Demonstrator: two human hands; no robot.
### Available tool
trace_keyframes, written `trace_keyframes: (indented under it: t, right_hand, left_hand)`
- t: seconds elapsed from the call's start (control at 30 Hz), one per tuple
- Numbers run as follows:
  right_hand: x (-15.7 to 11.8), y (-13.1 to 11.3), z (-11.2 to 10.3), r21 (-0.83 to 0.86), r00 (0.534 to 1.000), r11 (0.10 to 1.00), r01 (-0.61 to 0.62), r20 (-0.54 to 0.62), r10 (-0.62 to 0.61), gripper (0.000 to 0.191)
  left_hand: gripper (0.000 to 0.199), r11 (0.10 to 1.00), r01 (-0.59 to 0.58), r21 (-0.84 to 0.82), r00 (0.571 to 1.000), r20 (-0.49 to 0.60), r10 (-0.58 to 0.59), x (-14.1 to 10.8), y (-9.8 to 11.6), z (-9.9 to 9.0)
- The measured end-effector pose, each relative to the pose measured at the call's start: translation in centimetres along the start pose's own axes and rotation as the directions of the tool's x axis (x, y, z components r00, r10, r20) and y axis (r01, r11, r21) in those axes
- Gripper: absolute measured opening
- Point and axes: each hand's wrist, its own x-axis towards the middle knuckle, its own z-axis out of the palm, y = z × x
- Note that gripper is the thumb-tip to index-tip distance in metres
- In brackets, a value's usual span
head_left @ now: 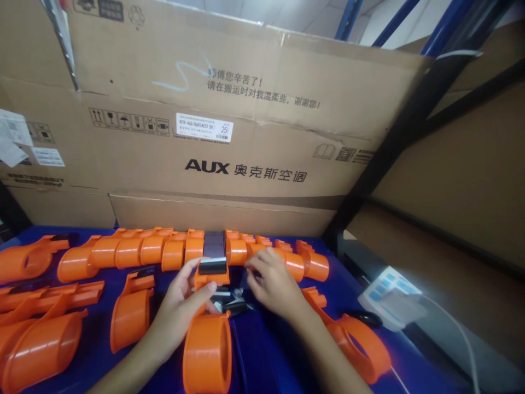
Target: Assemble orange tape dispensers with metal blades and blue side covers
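Grasping one orange dispenser [219, 279] with left fingers [205, 294]; I cannot tell if right fingers [260, 265] hold anything.

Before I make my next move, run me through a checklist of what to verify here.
1. Left hand gripping the orange dispenser: ok.
2. Black serrated piece on that dispenser's end: ok.
3. Serrated piece firmly seated: cannot tell.
4. Right hand holding a part: cannot tell, fingertips partly hidden.
5. Loose small parts within reach: ok, between the hands.
6. Blue surface free of other orange dispensers: not ok.
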Motion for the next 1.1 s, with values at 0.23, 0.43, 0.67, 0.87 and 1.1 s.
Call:
trace_keyframes:
  t: [0.23, 0.43, 0.67, 0.87, 1.1]
  right_hand:
    - [-0.4, -1.7, 0.1, 0.587, 0.946, 0.791, -0.171, -0.127, 0.299, 0.017]
    - [-0.4, -3.2, 0.6, 0.797, 0.930, 0.579, -0.173, -0.062, 0.363, 0.026]
    - [-0.4, -3.7, 0.0, 0.903, 0.932, 0.408, -0.137, -0.022, 0.362, 0.025]
    - [-0.5, -4.4, -0.1, 0.936, 0.941, 0.341, -0.082, -0.041, 0.337, 0.012]
    - [-0.5, -4.2, 0.0, 0.867, 0.958, 0.498, 0.015, -0.155, 0.242, 0.011]
  left_hand:
    - [0.049, 0.996, -0.018, 0.091, 1.000, 0.020, 0.016, 0.0, 0.0, -0.1]
    - [0.039, 0.986, -0.048, 0.160, 0.998, 0.047, 0.041, 0.1, -0.3, -0.3]
    - [0.040, 0.981, -0.036, 0.192, 0.999, 0.022, 0.032, 0.0, -0.6, -0.5]
    - [0.042, 0.980, -0.035, 0.196, 0.999, 0.007, 0.034, 0.0, -0.5, -0.4]
    - [0.047, 0.977, -0.054, 0.207, 0.998, -0.017, 0.059, -0.1, -0.5, -0.4]
